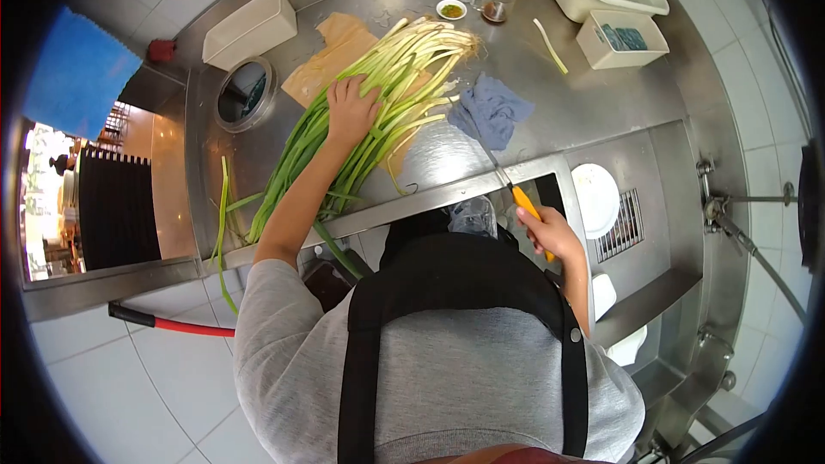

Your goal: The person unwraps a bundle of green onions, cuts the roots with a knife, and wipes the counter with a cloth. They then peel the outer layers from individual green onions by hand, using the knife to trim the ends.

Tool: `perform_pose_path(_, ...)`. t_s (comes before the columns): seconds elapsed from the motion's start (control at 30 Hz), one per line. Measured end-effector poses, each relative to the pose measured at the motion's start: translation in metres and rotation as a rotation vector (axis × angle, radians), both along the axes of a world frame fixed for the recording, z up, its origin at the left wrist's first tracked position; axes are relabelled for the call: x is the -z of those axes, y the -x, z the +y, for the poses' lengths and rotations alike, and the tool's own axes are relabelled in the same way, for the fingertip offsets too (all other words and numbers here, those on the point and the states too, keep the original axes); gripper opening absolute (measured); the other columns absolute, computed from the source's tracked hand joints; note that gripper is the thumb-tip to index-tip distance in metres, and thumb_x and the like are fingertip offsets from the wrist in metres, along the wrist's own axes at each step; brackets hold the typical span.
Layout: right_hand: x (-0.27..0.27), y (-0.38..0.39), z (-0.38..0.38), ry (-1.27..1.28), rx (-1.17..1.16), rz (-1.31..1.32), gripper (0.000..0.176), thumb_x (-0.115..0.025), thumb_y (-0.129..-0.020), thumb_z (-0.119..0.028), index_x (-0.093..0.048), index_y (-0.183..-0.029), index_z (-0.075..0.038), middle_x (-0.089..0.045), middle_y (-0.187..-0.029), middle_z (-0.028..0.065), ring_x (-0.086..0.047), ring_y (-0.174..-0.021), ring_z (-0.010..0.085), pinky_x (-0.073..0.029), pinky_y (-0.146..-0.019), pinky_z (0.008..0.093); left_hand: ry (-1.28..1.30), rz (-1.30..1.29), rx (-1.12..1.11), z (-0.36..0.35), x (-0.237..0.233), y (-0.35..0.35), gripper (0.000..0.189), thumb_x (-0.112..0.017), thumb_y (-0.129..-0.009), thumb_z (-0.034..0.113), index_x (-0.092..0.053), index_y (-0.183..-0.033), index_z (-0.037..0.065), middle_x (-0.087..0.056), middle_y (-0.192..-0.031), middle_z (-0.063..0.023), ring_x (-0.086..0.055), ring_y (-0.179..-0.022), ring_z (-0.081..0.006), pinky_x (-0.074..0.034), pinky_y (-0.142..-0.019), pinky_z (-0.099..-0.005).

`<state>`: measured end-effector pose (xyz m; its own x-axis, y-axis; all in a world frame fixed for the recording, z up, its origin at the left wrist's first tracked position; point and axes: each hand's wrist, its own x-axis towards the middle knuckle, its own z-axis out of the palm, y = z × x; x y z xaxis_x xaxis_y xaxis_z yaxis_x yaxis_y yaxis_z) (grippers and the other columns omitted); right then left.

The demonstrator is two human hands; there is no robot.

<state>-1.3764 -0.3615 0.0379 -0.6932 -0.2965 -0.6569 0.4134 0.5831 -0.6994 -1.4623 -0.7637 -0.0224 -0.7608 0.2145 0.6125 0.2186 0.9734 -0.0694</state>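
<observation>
Head view: looks like the steadying step, left hand (351, 110) draped over the scallions (408, 56) on the steel counter (601, 103), can't tell if it's gripping. Right hand (550, 234) is wrapped round an orange-handled knife (523, 201); next move probably calls for careful aim.

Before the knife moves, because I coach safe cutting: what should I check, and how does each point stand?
1. Left hand on the green onions: ok, it rests on the bundle.
2. Right hand holding the knife by its handle: ok.
3. Knife apart from the left hand: ok.
4. Knife clear of the blue cloth: cannot tell, they meet in this view.
5. Every stalk gathered: not ok, a loose stalk lies apart.
</observation>
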Motion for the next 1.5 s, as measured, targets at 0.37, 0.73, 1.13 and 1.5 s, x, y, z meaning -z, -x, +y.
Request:
perform_pose_path(0.37,-0.011,-0.013,0.028,-0.222,0.249,0.082,0.049,-0.052,-0.088,-0.046,-0.056,-0.077,0.002,-0.047,-0.053,0.0029,-0.045,-0.036,0.0138,-0.036,-0.038,0.0278,-0.162,-0.453,0.153,0.072,0.030,-0.005,0.020,-0.070,-0.070,0.019,-0.059,-0.080,0.005,-0.057,-0.085,-0.0114,-0.056,-0.083,-0.0307,-0.046,-0.073,-0.0374)
perform_pose_path(0.73,-0.013,-0.013,0.017,0.044,0.258,0.036,0.044,-0.051,-0.090,-0.044,-0.055,-0.078,-0.002,-0.042,-0.053,-0.0011,-0.041,-0.040,0.0071,-0.037,-0.038,0.0222,0.016,-0.801,-0.094,0.018,0.011,-0.023,0.022,-0.072,-0.065,0.018,-0.060,-0.078,0.006,-0.062,-0.077,-0.0119,-0.060,-0.075,-0.0324,-0.048,-0.064,-0.0365)
perform_pose_path(1.13,-0.006,-0.005,-0.021,0.130,0.180,0.039,0.039,-0.047,-0.093,-0.042,-0.053,-0.082,-0.005,-0.039,-0.053,-0.0030,-0.036,-0.039,0.0050,-0.035,-0.038,0.0202,-1.231,-1.125,0.140,-0.002,-0.032,0.002,0.023,-0.068,-0.081,0.015,-0.064,-0.099,0.001,-0.065,-0.086,-0.0021,-0.058,-0.077,-0.0066,-0.044,-0.070,-0.0194)
perform_pose_path(1.5,-0.004,-0.011,-0.018,0.161,0.176,0.016,0.042,-0.052,-0.090,-0.044,-0.056,-0.081,-0.003,-0.043,-0.055,-0.0027,-0.042,-0.045,0.0061,-0.039,-0.040,0.0217,-1.329,-1.180,0.161,0.018,-0.029,0.011,0.015,-0.069,-0.081,0.015,-0.062,-0.091,0.006,-0.060,-0.076,0.0026,-0.052,-0.063,-0.0041,-0.041,-0.058,-0.0177)
